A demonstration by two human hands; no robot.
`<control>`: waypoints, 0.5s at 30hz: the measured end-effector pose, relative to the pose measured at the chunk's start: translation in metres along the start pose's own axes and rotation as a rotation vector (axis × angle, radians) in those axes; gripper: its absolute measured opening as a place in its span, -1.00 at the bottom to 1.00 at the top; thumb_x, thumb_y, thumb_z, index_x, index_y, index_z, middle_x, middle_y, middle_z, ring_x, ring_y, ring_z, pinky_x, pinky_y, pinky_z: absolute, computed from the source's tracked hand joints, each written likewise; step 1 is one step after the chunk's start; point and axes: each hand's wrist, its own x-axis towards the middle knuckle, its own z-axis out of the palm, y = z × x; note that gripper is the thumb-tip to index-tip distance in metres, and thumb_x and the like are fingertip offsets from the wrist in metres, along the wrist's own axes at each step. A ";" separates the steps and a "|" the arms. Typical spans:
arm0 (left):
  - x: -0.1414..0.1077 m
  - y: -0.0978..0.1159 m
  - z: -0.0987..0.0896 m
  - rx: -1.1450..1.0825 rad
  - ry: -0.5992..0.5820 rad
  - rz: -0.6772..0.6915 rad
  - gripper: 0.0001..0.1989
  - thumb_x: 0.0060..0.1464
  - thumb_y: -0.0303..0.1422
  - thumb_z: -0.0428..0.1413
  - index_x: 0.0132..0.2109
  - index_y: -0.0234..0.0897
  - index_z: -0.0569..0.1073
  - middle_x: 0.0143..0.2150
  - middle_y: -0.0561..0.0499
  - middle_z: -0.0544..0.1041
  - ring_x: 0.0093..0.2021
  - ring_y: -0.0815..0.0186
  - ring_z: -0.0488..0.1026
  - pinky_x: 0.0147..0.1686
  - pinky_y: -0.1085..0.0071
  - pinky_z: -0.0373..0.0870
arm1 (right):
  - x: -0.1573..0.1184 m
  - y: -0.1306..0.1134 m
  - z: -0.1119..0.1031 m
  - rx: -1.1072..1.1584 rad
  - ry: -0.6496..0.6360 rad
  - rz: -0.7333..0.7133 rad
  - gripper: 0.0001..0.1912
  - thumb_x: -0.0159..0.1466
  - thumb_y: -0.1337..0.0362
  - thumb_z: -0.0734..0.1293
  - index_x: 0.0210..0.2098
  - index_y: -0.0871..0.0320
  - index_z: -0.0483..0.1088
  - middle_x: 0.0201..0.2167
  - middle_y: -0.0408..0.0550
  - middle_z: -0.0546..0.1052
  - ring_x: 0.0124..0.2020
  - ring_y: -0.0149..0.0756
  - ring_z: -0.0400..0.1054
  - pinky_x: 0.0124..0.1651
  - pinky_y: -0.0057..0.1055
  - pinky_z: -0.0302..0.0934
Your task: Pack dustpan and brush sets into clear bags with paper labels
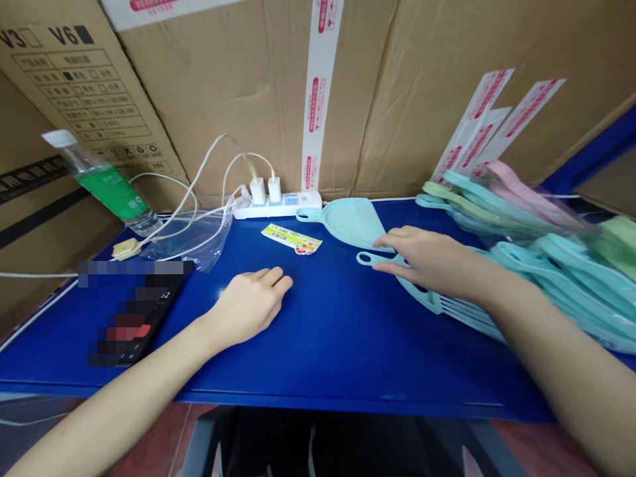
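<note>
My left hand [252, 301] rests palm down on the blue tabletop [318, 344], with its fingers curled in and nothing visible in them. Over a slotted light-teal scoop [430, 299] with a looped handle, my right hand [430, 258] has its thumb and fingers apart. The handle shows in the gap between them, and the hand and forearm hide part of the scoop. Just beyond lies a light-teal dustpan [352, 222], its handle pointing left; my right fingertips are at its near corner.
Plastic-wrapped teal scoops [561, 285] and a bagged pile with a pink piece [517, 192] lie at right. A power strip [278, 204] with cables, a yellow packet [292, 238], a water bottle [109, 185] and a phone [154, 311] are farther left. Cardboard boxes [248, 86] stand behind.
</note>
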 end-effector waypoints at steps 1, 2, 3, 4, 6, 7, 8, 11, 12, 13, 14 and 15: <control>0.001 0.000 0.001 -0.010 0.012 -0.001 -0.87 0.22 -0.52 -0.03 -0.21 -0.28 0.40 -0.32 0.02 0.48 -0.38 0.27 0.48 -0.38 0.35 0.41 | -0.002 0.001 0.003 0.008 0.000 -0.005 -0.63 0.32 0.13 0.18 -0.10 0.23 0.48 -0.21 0.16 0.58 -0.20 -0.03 0.50 -0.22 -0.17 0.40; 0.002 0.001 0.002 -0.023 0.024 -0.001 -0.86 0.23 -0.51 -0.04 -0.18 -0.28 0.41 -0.29 0.01 0.48 -0.35 0.27 0.48 -0.36 0.36 0.42 | -0.004 0.003 0.006 0.020 0.003 -0.009 -0.62 0.30 0.12 0.19 -0.07 0.23 0.46 -0.20 0.16 0.57 -0.20 -0.04 0.50 -0.22 -0.18 0.40; 0.003 0.001 0.002 -0.034 0.033 -0.001 -0.85 0.23 -0.51 -0.05 -0.16 -0.28 0.41 -0.27 0.00 0.48 -0.32 0.27 0.48 -0.33 0.36 0.43 | -0.006 0.005 0.009 0.036 0.006 -0.009 -0.61 0.29 0.11 0.20 -0.04 0.23 0.43 -0.18 0.18 0.57 -0.19 -0.04 0.49 -0.22 -0.18 0.41; 0.005 0.002 0.003 -0.039 0.039 -0.002 -0.84 0.24 -0.50 -0.05 -0.13 -0.28 0.41 -0.24 -0.01 0.49 -0.29 0.27 0.48 -0.31 0.37 0.43 | -0.008 0.007 0.012 0.053 0.010 -0.009 -0.59 0.28 0.11 0.21 -0.02 0.23 0.42 -0.16 0.19 0.56 -0.17 -0.02 0.49 -0.21 -0.17 0.41; 0.009 0.004 0.004 -0.015 0.031 -0.003 -0.82 0.24 -0.49 -0.05 -0.09 -0.28 0.41 -0.20 -0.03 0.49 -0.25 0.26 0.48 -0.29 0.36 0.43 | -0.009 0.010 0.016 0.083 0.014 -0.011 -0.59 0.26 0.12 0.21 -0.01 0.22 0.40 -0.14 0.21 0.56 -0.12 0.02 0.48 -0.16 -0.12 0.40; 0.012 0.005 0.004 0.011 0.018 0.002 -0.82 0.24 -0.49 -0.05 -0.08 -0.29 0.42 -0.19 -0.04 0.49 -0.24 0.25 0.48 -0.28 0.35 0.43 | -0.009 0.011 0.018 0.091 0.016 -0.013 -0.61 0.25 0.14 0.21 -0.01 0.21 0.40 -0.14 0.21 0.56 -0.09 0.04 0.47 -0.13 -0.09 0.40; 0.016 0.006 0.004 0.039 0.002 0.009 -0.81 0.24 -0.49 -0.04 -0.07 -0.30 0.42 -0.18 -0.06 0.50 -0.23 0.24 0.48 -0.28 0.34 0.43 | -0.009 0.012 0.020 0.095 0.017 -0.019 -0.62 0.25 0.16 0.20 -0.02 0.21 0.40 -0.13 0.22 0.55 -0.07 0.06 0.46 -0.10 -0.07 0.39; 0.032 0.011 0.003 0.087 -0.035 0.033 -0.80 0.22 -0.50 -0.01 -0.05 -0.33 0.44 -0.13 -0.10 0.51 -0.16 0.21 0.49 -0.23 0.33 0.43 | -0.008 0.010 0.021 0.116 0.017 -0.034 -0.65 0.23 0.27 0.17 -0.02 0.19 0.37 -0.11 0.21 0.54 -0.06 0.02 0.47 -0.08 -0.09 0.39; 0.039 0.013 0.002 0.091 -0.039 0.034 -0.79 0.22 -0.51 0.00 -0.03 -0.33 0.44 -0.10 -0.12 0.51 -0.12 0.19 0.48 -0.21 0.33 0.43 | -0.007 0.008 0.021 0.132 0.010 -0.029 -0.65 0.22 0.32 0.16 -0.03 0.18 0.37 -0.11 0.19 0.53 -0.09 -0.01 0.48 -0.11 -0.12 0.40; 0.047 0.016 0.001 0.094 -0.039 0.032 -0.78 0.23 -0.52 0.00 -0.01 -0.35 0.44 -0.05 -0.15 0.50 -0.07 0.18 0.47 -0.18 0.33 0.42 | -0.007 0.006 0.021 0.148 0.002 -0.019 -0.65 0.20 0.37 0.15 -0.04 0.16 0.36 -0.11 0.17 0.53 -0.12 -0.05 0.50 -0.14 -0.15 0.41; 0.056 0.020 -0.001 0.099 -0.037 0.025 -0.75 0.24 -0.53 -0.02 0.02 -0.36 0.43 -0.01 -0.17 0.50 -0.02 0.16 0.46 -0.16 0.33 0.42 | -0.007 0.004 0.020 0.161 -0.006 -0.009 -0.64 0.18 0.41 0.14 -0.05 0.14 0.35 -0.12 0.15 0.52 -0.14 -0.07 0.51 -0.17 -0.18 0.41; 0.066 0.023 -0.002 0.100 -0.034 0.019 -0.73 0.26 -0.55 -0.05 0.05 -0.38 0.42 0.00 -0.18 0.49 0.01 0.16 0.45 -0.14 0.32 0.41 | -0.008 0.002 0.019 0.170 -0.012 0.001 -0.64 0.16 0.44 0.14 -0.07 0.13 0.34 -0.13 0.14 0.51 -0.16 -0.09 0.51 -0.21 -0.21 0.41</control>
